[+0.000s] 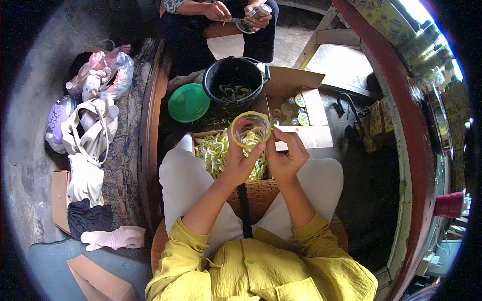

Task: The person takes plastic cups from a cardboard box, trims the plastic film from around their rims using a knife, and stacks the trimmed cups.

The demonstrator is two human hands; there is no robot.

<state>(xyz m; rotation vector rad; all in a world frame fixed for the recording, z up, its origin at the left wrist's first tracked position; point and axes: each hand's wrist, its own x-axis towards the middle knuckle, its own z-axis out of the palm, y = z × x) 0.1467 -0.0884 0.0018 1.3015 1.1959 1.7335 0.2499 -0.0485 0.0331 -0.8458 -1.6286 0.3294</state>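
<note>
My left hand (240,159) is wrapped round a clear cup with a yellow rim (251,131), held up with its open mouth towards me. My right hand (287,154) is closed, its fingers curled and pinching at the right side of the same rim. Whether a thin strip lies between those fingers is too small to tell. Below the cup, between my knees, a box of yellow-green and white strips (213,153) is partly hidden by my hands and forearms.
Beyond the strips stand a black bucket (233,67) with scraps inside, a green plate (189,103) and an open cardboard box (315,108) with several lidded jars. Opposite me, a co-worker's hands (218,11) hold a jar (260,12). Bags (95,120) lie left; a red-brown frame (401,100) rises right.
</note>
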